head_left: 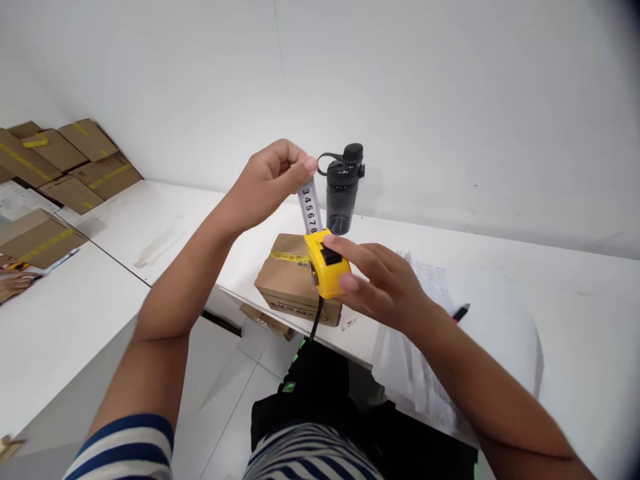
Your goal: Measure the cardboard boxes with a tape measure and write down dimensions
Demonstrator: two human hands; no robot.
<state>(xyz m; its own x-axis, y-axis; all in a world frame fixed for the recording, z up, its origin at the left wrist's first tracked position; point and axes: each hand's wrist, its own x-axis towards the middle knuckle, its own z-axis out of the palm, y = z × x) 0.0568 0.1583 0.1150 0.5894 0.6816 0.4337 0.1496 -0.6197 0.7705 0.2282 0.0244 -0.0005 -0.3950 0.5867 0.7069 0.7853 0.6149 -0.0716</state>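
My right hand (383,283) grips the yellow case of a tape measure (334,270), its black button facing up and a dark strap hanging below. From the case a short length of white blade runs up to my left hand (275,177), which pinches its end between thumb and fingers. Digits 3 to 8 show on the blade. Beneath the tape, a small cardboard box (283,280) with yellow tape sits at the table's front edge, partly covered by the case. The tape is held above the box.
Behind the box stands a dark shaker bottle (343,193) near the wall. Papers (480,353) and a pen (461,312) lie on the white table (565,300) at right. Cardboard boxes (90,140) are stacked far left, near another person's hand (14,285).
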